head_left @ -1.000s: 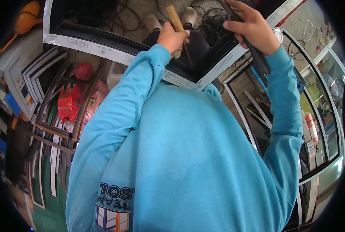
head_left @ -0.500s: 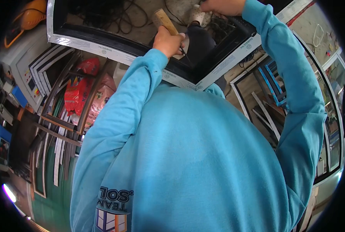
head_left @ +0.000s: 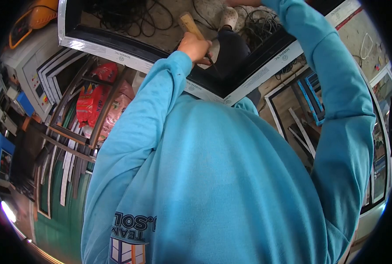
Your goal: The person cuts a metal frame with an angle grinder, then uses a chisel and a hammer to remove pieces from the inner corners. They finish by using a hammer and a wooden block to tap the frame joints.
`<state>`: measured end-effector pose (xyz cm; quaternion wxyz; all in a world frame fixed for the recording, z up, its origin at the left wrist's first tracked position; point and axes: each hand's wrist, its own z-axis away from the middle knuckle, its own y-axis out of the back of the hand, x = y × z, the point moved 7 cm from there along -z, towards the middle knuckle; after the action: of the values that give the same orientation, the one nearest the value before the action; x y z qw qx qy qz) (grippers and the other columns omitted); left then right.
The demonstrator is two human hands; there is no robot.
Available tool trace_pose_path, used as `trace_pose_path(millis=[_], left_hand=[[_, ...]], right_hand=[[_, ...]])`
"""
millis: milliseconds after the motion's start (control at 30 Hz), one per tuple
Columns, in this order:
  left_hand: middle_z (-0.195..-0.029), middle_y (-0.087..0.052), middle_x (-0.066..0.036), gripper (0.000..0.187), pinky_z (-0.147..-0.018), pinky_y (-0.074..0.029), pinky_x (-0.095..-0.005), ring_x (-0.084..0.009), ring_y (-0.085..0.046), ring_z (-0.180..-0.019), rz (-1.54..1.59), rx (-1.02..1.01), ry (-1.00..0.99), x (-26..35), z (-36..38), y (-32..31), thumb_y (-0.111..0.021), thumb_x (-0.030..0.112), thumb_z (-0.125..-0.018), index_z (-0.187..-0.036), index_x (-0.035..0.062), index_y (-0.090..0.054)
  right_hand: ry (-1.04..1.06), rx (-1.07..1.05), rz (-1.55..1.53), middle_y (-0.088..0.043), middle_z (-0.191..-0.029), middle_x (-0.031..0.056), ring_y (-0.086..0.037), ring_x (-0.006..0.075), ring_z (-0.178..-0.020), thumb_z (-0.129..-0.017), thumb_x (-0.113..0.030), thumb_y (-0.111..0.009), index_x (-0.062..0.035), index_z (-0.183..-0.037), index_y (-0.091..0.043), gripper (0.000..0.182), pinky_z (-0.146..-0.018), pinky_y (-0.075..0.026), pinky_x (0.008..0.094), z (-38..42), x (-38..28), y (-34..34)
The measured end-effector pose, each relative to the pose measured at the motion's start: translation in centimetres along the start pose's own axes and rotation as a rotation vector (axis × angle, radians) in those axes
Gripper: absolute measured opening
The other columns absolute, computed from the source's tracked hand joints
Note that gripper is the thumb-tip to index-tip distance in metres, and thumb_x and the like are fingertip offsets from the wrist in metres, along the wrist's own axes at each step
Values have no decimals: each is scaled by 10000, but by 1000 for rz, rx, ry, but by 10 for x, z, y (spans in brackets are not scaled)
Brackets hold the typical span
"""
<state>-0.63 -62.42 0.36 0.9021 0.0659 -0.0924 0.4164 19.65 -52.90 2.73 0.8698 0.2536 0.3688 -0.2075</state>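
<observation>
My left hand (head_left: 195, 47) is closed around a tool with a pale wooden block-like end (head_left: 190, 25) sticking up past the fingers. A thin dark part shows below the fist, near the inner corner of a large frame (head_left: 130, 60). The frame is black inside, with white printed film on its outer sides, and its corner points at my body. My right hand (head_left: 244, 1) is at the top edge of the view, mostly cut off above the frame's right side. Its fingers and anything in them are hidden.
Black cables (head_left: 134, 15) lie on the floor beyond the frame, near a white perforated shoe (head_left: 229, 17). Red bags (head_left: 92, 103) and a brown frame (head_left: 73, 132) are at left, beside a grey machine (head_left: 29, 75). More frames with blue strips (head_left: 311, 99) stand at right.
My right hand has moved up, mostly out of view. My left hand keeps its hold on the tool and appears slightly lower and further right, as the whole view has shifted a little.
</observation>
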Motion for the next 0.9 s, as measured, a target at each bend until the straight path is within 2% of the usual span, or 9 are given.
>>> trace_pose_path(millis=[67,167,267,333,400,600,633,733,900], left_hand=[[-1078,-583,-237,470,-551,-644,-377,-262,-695,-767,18,-23,4,0,1,1,-619,26,-896,-1247,-105,-335],[-1076,-590,-232,447,-547,-643,-377,-269,-698,-772,34,-47,14,-2,1,-2,-617,27,-898,-1237,-102,-355],[-1093,-594,-194,424,-592,-634,-359,-262,-694,-829,16,-30,22,0,2,-1,-601,43,-917,-1262,-69,-381],[-1110,-594,-161,416,-640,-626,-345,-251,-688,-883,-4,-18,33,1,5,1,-584,57,-936,-1293,-39,-394],[-1114,-591,-151,392,-661,-627,-358,-250,-685,-907,-18,-77,58,2,6,-2,-582,55,-931,-1274,-33,-414],[-1126,-588,-136,397,-670,-631,-362,-258,-681,-930,18,-81,121,-5,-3,-2,-586,70,-925,-1283,-36,-450],[-1126,-588,-136,397,-670,-631,-362,-258,-681,-930,19,-79,115,-4,-2,-2,-586,70,-925,-1283,-36,-450],[-1116,-590,-139,391,-665,-630,-359,-258,-681,-917,30,-131,144,-7,1,-5,-575,67,-932,-1291,-29,-453],[-1146,-578,-137,394,-725,-625,-399,-264,-677,-919,-1,-153,160,-7,-6,-2,-580,68,-941,-1298,-23,-441]], right_hand=[[-35,-171,70,-662,-1150,228,-627,363,-1015,-819,-126,-654,-36,-1408,-508,614,-852,-488,463,4,-4,-5],[59,-102,144,-655,-1187,219,-621,351,-1054,-821,-117,-650,-60,-1419,-504,618,-873,-489,456,4,-9,-5],[-120,53,-3,-632,-1253,202,-601,342,-1113,-819,-123,-663,-77,-1424,-505,626,-913,-479,451,-1,2,5],[24,-264,114,-614,-1283,201,-593,346,-1127,-823,-120,-666,-84,-1431,-499,631,-917,-474,457,5,-12,-6],[-72,-258,220,-618,-1275,202,-597,352,-1117,-834,-112,-658,-87,-1439,-489,628,-915,-477,465,5,-12,-3],[-32,132,107,-623,-1272,217,-609,360,-1115,-823,-117,-662,-73,-1430,-493,632,-914,-486,460,-8,4,2],[-5,-192,305,-606,-1299,224,-605,374,-1121,-835,-93,-636,-62,-1437,-479,623,-917,-485,470,-12,0,-11],[27,-324,301,-605,-1292,232,-601,386,-1121,-832,-77,-603,-56,-1432,-481,612,-908,-484,481,-5,-30,-3],[-112,90,81,-656,-1177,229,-609,386,-1087,-808,-74,-615,-91,-1408,-523,608,-894,-485,484,-3,-15,1]])
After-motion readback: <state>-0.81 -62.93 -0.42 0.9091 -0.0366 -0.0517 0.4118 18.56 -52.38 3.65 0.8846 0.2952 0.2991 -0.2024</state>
